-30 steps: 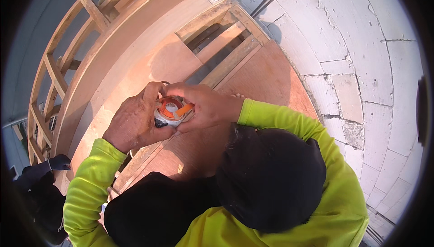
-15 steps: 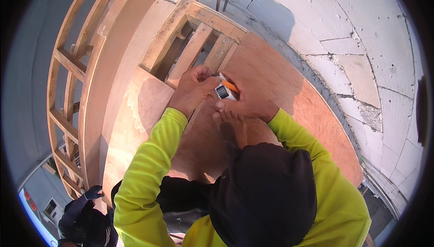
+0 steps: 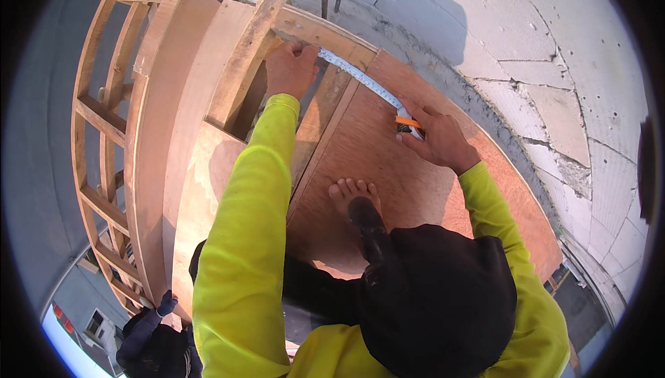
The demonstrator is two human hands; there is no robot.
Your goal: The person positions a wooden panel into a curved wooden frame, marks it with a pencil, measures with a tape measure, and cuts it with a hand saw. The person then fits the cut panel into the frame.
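While the left hand (image 3: 289, 72) pinched one white tape blade (image 3: 364, 82) near one wooden frame's far edge (image 3: 305, 28), the right hand (image 3: 438, 134) clasped one orange-trimmed case (image 3: 407, 122).

Left arm (image 3: 244, 198) outstretched, left fingers (image 3: 307, 52) pinched together; right arm (image 3: 497, 212) bent, right fingers (image 3: 418, 113) curled.

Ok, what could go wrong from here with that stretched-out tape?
If the bare left hand loses its grip, the long white ruled tape blade could whip back toward the bare right hand. The orange-and-white tape case, if dropped, might land near the bare foot on the reddish-brown plywood panel.
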